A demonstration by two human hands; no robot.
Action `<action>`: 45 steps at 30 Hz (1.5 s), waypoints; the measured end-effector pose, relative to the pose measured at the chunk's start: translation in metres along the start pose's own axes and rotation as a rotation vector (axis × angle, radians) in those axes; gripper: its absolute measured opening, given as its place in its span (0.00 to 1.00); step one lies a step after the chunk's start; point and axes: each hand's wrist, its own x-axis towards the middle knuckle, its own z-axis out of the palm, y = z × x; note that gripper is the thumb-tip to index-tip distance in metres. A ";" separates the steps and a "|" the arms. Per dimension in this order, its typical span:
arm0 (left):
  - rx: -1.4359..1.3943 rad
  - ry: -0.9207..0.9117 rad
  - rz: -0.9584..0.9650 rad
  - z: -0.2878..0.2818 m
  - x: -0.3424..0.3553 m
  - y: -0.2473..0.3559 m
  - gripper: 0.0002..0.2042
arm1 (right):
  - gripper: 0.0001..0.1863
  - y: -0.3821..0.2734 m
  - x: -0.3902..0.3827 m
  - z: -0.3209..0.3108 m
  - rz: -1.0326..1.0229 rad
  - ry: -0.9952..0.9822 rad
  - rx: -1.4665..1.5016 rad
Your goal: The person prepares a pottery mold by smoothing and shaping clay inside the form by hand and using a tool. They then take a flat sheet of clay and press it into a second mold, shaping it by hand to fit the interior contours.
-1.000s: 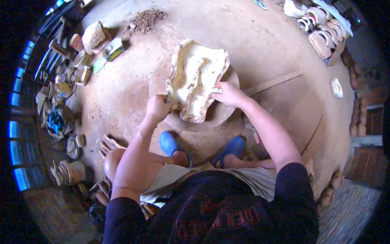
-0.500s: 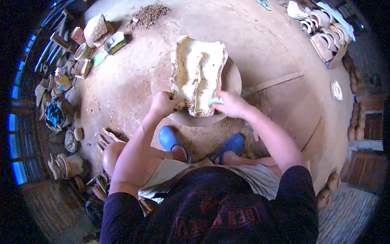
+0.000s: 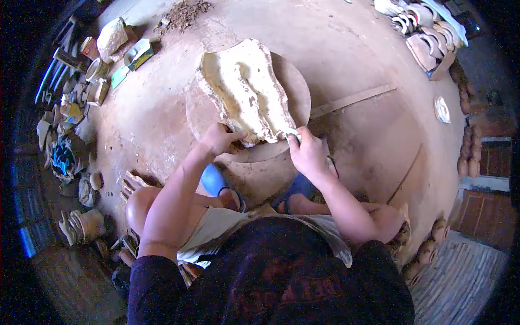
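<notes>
A cream-white plaster mould (image 3: 244,86) with rough brown edges and two long hollows lies tilted across a round board (image 3: 295,89). My left hand (image 3: 218,139) is closed on its near left corner, thumb on top. In my right hand (image 3: 310,154) is a small pale green-white piece (image 3: 293,134), pinched between thumb and fingers. It touches the mould's near right corner. The fingers hide most of this piece, so its kind cannot be made out.
A wooden strip (image 3: 355,102) lies right of the board. Pots, a box (image 3: 138,54) and scraps crowd the left side. Curved mould pieces (image 3: 428,46) are stacked at the far right. Crumbled clay (image 3: 187,15) is heaped at the back. My blue shoes (image 3: 215,179) are below the board.
The mould has turned anticlockwise on the board, its far end swinging left. My right hand has moved to its near right corner with the pale piece; my left keeps its grip.
</notes>
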 end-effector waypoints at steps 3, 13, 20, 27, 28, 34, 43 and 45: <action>-0.045 0.005 -0.020 0.015 0.001 0.000 0.19 | 0.11 0.010 0.008 0.004 0.012 0.016 -0.178; -0.104 0.075 -0.068 0.026 -0.004 0.001 0.18 | 0.10 0.029 0.025 -0.020 0.416 -0.420 0.384; 0.324 0.342 -0.007 -0.010 0.019 -0.014 0.35 | 0.08 0.006 -0.022 -0.052 0.307 -1.019 0.077; 0.340 0.336 0.012 -0.026 0.014 0.013 0.27 | 0.07 -0.021 0.036 -0.086 0.462 -0.633 0.253; 0.339 0.335 0.020 -0.025 0.015 0.016 0.27 | 0.07 -0.008 0.049 -0.078 0.479 -0.499 0.365; 0.354 0.381 0.104 -0.040 0.030 -0.004 0.26 | 0.13 -0.039 0.140 0.005 0.289 -0.432 0.328; 0.369 0.298 0.083 -0.050 0.026 0.006 0.26 | 0.27 -0.036 0.220 0.067 0.097 -0.597 -0.015; 0.234 0.297 0.121 -0.054 0.033 -0.009 0.26 | 0.33 -0.048 0.224 0.064 0.173 -0.839 -0.093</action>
